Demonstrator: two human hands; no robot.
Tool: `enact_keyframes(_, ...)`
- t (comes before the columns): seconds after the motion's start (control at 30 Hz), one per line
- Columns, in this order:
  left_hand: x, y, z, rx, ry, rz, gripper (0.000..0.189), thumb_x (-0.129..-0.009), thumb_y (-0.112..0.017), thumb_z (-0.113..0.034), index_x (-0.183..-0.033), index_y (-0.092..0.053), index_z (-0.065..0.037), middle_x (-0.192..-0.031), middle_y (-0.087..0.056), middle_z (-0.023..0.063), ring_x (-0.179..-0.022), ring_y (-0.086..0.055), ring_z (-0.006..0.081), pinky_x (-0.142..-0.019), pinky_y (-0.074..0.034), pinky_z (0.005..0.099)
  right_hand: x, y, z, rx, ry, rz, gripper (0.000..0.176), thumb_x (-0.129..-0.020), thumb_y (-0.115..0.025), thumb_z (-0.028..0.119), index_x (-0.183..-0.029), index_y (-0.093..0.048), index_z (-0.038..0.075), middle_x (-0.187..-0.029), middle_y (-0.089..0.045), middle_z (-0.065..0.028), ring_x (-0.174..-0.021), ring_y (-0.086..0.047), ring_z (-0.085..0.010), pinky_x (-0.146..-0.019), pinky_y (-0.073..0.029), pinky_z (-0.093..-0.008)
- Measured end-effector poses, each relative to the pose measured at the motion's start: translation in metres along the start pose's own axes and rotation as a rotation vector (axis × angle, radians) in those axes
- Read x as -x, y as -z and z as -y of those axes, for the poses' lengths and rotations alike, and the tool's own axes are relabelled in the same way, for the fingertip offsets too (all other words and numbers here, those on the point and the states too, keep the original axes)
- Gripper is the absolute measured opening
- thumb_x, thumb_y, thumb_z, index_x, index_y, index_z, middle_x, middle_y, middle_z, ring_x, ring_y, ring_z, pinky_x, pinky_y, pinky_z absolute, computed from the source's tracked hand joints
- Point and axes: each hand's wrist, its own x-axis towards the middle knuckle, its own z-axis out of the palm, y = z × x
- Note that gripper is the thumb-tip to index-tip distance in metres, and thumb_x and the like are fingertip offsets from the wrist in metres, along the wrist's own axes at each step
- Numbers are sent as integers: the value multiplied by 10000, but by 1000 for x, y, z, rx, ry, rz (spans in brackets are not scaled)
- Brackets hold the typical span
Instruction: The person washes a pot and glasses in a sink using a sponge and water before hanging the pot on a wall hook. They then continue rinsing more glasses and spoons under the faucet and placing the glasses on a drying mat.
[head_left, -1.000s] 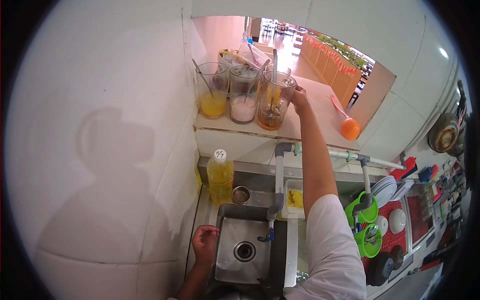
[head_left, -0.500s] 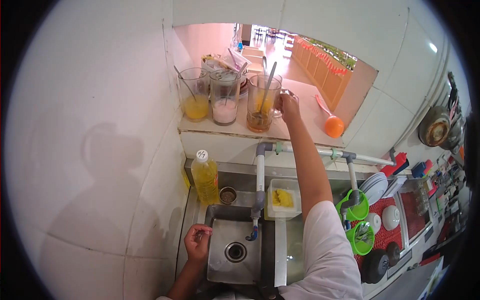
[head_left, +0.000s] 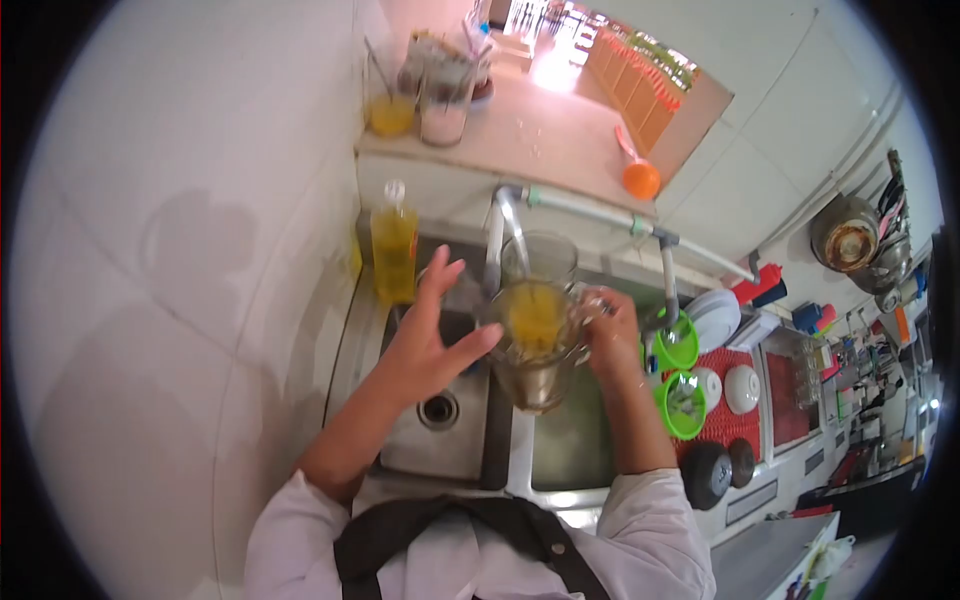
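Two glass mugs are held together by their handles in my right hand (head_left: 612,325), above the edge between the sink and the water basin. The nearer mug (head_left: 533,375) is tilted, and yellow liquid shows in the glass; a spoon stands in the farther mug (head_left: 545,258). Beside the mugs on the left, my left hand (head_left: 432,335) is raised over the small steel sink (head_left: 400,450) with its fingers spread, holding nothing. A bottle of yellow liquid (head_left: 394,250) stands behind the sink.
On the ledge (head_left: 560,130) are a mug with yellow drink (head_left: 390,116), a mug with pink contents (head_left: 442,122) and an orange ladle (head_left: 641,180). White pipes run below it. Green baskets (head_left: 682,405), bowls (head_left: 741,388) and plates (head_left: 714,320) sit at the right.
My right hand has brought the mugs from the ledge down over the sink area. My left hand has risen from the sink's left edge and spread its fingers near them. The view has tilted downward.
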Motion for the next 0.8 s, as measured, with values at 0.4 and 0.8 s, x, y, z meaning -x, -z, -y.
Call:
enact_keyframes(0.4, 76, -36, 48, 58, -3, 40, 257, -941, -292, -246, -821, -396, -44, -717, -493, 36, -761, -509, 130, -823, -393, 359, 133, 13, -134, 185, -51, 229, 231, -689, -557, 22, -518, -401, 28, -504, -360, 58, -501, -314, -20, -434, -246, -212)
enact_keyframes(0.8, 95, 24, 28, 306, -222, -326, 291, -938, -283, -305, -755, -329, -83, -563, -291, -12, -484, -277, 76, -473, -380, 256, 97, -13, -172, 1318, -39, 618, 197, -685, -529, 160, -695, -609, -19, -738, -598, -218, -717, -592, -338, -645, -464, -422)
